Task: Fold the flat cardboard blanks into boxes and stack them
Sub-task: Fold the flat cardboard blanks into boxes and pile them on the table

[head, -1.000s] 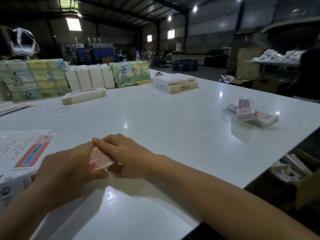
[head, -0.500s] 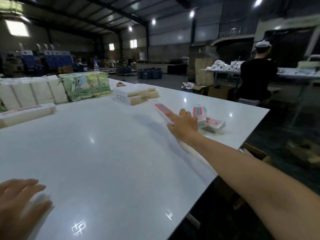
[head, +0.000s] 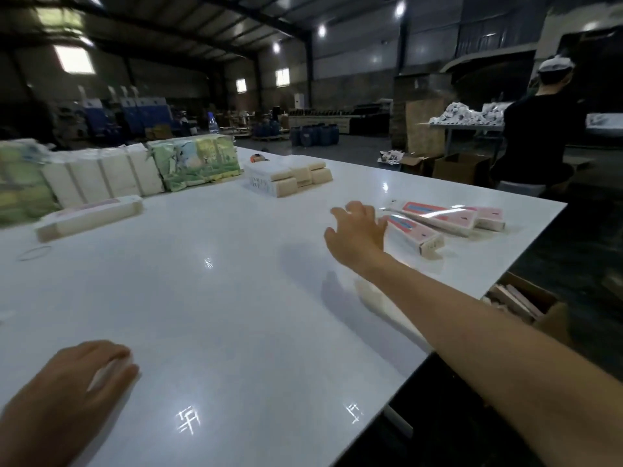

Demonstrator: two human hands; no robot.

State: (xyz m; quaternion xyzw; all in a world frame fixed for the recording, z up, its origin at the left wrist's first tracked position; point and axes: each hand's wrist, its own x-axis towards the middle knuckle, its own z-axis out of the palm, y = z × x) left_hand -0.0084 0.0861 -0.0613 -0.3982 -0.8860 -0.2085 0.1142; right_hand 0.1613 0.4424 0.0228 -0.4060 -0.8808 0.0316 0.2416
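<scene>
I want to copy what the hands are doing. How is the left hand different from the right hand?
The left hand is close to the person, at the near edge of the white table; the right hand reaches far out, beside the pink boxes. The left hand rests on something pale; the right hand holds nothing, fingers spread. Both are bare, palms down.

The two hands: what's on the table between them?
Nothing: in the head view only bare glossy white table with light reflections lies between the left hand and the right hand.
</scene>
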